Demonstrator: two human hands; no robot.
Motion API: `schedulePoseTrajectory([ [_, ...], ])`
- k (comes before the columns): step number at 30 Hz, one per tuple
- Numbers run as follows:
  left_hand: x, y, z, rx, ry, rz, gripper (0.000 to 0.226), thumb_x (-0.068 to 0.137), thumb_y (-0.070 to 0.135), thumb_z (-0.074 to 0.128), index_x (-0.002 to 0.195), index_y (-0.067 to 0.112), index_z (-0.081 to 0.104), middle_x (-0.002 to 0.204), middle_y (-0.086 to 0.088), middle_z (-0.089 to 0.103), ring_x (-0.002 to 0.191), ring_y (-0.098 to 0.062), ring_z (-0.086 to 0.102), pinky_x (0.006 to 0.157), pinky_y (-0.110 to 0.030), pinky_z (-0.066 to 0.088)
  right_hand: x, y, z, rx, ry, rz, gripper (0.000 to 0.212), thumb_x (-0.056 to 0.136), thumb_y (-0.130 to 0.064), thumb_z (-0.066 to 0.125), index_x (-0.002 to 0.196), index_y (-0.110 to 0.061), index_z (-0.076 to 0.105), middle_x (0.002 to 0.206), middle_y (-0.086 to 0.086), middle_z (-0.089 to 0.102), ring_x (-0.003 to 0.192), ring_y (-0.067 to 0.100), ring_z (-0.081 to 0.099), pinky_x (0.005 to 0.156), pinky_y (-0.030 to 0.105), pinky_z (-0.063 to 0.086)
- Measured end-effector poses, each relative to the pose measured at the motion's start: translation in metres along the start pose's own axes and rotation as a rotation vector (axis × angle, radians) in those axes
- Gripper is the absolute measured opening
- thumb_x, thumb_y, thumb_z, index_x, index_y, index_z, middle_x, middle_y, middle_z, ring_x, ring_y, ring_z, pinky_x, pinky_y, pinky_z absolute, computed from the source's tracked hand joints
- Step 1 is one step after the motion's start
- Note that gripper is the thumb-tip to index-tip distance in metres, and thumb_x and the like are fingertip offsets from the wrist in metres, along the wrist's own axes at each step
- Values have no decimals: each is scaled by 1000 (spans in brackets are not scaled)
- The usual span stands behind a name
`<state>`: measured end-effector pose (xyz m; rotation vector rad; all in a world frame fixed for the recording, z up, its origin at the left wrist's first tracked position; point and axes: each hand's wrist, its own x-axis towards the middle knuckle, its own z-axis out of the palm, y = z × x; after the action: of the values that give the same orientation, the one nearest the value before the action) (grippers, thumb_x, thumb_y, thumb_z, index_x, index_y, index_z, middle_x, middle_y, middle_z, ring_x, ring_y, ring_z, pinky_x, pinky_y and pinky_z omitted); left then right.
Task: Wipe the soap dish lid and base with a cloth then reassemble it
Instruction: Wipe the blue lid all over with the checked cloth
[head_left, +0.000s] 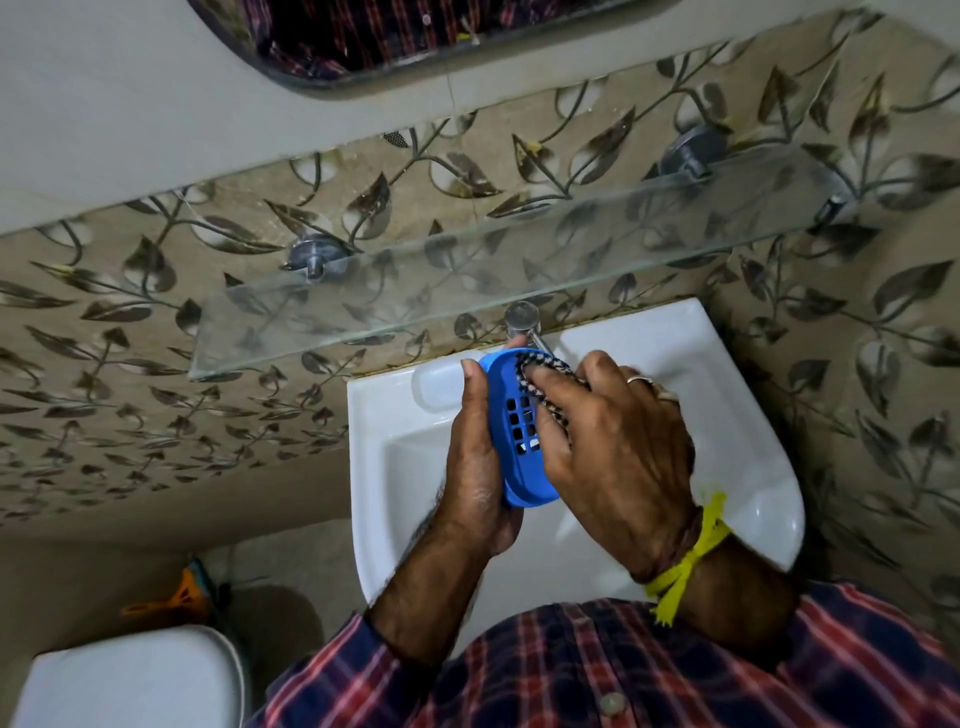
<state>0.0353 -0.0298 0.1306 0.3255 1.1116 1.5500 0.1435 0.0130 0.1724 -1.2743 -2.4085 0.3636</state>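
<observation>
**Blue slotted soap dish part held over the basin, cloth pressed inside**

The left hand (475, 467) is closed around the blue soap dish part (511, 431), thumb on its upper rim, holding it tilted on edge above the white sink (737, 467). The part has a grid of square slots in its floor — whether it is the lid or the base cannot be told. The right hand (618, 447) presses a dark-and-white patterned cloth (540, 371) into the part's hollow, fingers bent over the cloth and gripping it. A pale oval recess or piece (439, 387) shows on the sink ledge just beside the left thumb — unclear which. The tap (523, 319) stands behind the dish, under the glass shelf (467, 280).
</observation>
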Motion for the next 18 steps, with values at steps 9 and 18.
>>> schedulePoseTrajectory([
  [9, -2, -3, 2, 39, 24, 41, 63, 96, 71, 36, 129, 28, 68, 117, -10, 74, 106, -26, 72, 80, -38, 60, 1, -5, 2, -49, -18, 1, 40, 90, -27, 60, 129, -23, 63, 105, 11, 63, 88, 35, 64, 76, 47, 53],
  [18, -2, -2, 2, 60, 88, 117, 54, 100, 63, 38, 132, 29, 65, 119, -7, 73, 108, -24, 71, 83, -35, 59, 3, -7, 5, 25, -94, -10, 40, 97, -33, 50, 136, -26, 55, 110, 8, 60, 95, 32, 63, 78, 46, 55],
])
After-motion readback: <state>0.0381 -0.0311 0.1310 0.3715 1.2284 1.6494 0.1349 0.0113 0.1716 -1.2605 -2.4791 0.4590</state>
